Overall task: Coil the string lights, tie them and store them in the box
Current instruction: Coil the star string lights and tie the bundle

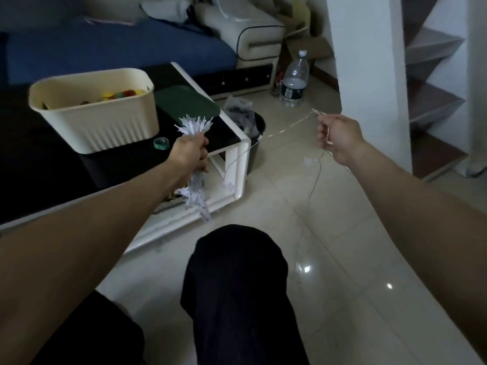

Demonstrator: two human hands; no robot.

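Observation:
My left hand (pixel 191 154) grips a bundle of coiled string lights (pixel 195 125), whose white star-shaped bulbs stick out above and below the fist. A thin wire (pixel 284 130) runs from the bundle to my right hand (pixel 338 138), which pinches it out to the right. More wire with single stars hangs down to the tiled floor. The cream ribbed box (pixel 105 127) stands on the dark table (pixel 39 167) left of my left hand, with colourful items inside. A small green tape roll (pixel 161 142) lies beside the box.
A dark green lid (pixel 187 104) lies on the table behind the bundle. A black bin with a bag (pixel 253 127) stands by the table corner. A large water bottle (pixel 293 80) stands on the floor. My knees (pixel 237 259) are below; a white pillar (pixel 369 75) rises to the right.

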